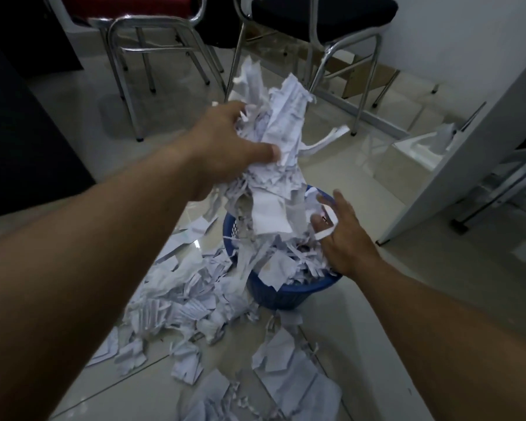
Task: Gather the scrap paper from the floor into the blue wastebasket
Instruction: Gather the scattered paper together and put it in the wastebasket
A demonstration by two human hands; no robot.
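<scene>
Already the blue wastebasket (281, 294) looks heaped: the left hand (225, 150) grips a paper wad (274, 141) above it, the right hand (343, 235) open at its rim, so scraps could spill beside it.

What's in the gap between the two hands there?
In the head view, a hanging bunch of scrap paper, gripped by the left hand, fills it, trailing into the blue wastebasket beside the open right hand.

left hand (225, 147) raised, fingers clenched; right hand (343, 235) lower, fingers spread
</scene>
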